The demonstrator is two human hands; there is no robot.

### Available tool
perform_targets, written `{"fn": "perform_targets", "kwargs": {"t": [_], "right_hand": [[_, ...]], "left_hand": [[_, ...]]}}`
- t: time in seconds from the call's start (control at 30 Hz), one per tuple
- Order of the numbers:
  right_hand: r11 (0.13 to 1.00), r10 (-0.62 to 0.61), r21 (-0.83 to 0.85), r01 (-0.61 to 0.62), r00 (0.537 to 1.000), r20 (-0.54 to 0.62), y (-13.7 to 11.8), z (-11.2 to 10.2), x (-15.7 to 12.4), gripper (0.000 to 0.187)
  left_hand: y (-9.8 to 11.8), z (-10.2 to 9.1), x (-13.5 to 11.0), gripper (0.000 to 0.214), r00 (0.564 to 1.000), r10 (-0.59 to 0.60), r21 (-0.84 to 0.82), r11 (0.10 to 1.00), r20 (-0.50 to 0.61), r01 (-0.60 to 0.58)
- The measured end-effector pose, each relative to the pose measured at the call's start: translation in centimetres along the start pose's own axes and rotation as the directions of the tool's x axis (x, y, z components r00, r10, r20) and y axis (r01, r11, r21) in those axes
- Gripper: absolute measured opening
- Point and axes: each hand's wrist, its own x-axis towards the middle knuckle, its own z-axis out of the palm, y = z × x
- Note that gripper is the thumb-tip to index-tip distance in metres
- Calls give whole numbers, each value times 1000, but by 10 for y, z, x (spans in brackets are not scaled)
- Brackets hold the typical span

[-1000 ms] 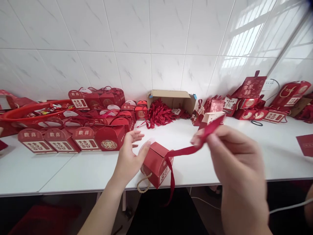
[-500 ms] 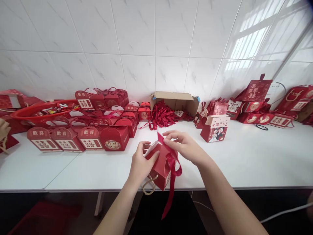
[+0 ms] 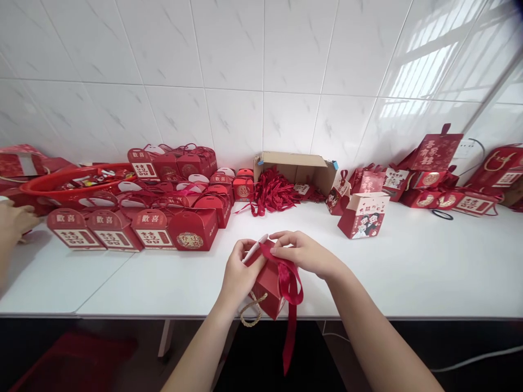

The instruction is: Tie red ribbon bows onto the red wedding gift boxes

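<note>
A red gift box point(image 3: 270, 282) with a gold rope handle point(image 3: 253, 311) stands at the table's front edge. My left hand point(image 3: 241, 272) grips it from the left, thumb on the sloping side and fingers behind the white inner flap. At the top of the box my right hand point(image 3: 304, 251) pinches a dark red satin ribbon point(image 3: 289, 277) between thumb and fingers. One loop of the ribbon drapes over the right side, and its tail hangs below the table edge. What the fingertips do behind the flap is hidden.
Rows of red gift boxes point(image 3: 151, 231) stand at the left, by a red basin point(image 3: 53, 188) of small packets. A cardboard box point(image 3: 294, 159) spills ribbons point(image 3: 274, 190). A pale-fronted box point(image 3: 368, 215) stands to the right. Another person's hand point(image 3: 18, 220) reaches in at far left.
My right hand has brought the ribbon's end down against the box top, and the white flap has tilted inward. Another person's hand has come in at the far left.
</note>
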Motion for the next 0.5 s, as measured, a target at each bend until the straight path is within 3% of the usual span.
{"fn": "perform_targets", "kwargs": {"t": [0.27, 0.5], "right_hand": [[998, 37, -42, -39, 998, -48, 1, -3, 6, 25], [998, 43, -58, -36, 991, 127, 1, -14, 15, 20]], "left_hand": [[-2, 1, -4, 33, 1000, 15, 56, 998, 11, -16], [3, 8, -26, 38, 998, 68, 118, 991, 11, -68]]}}
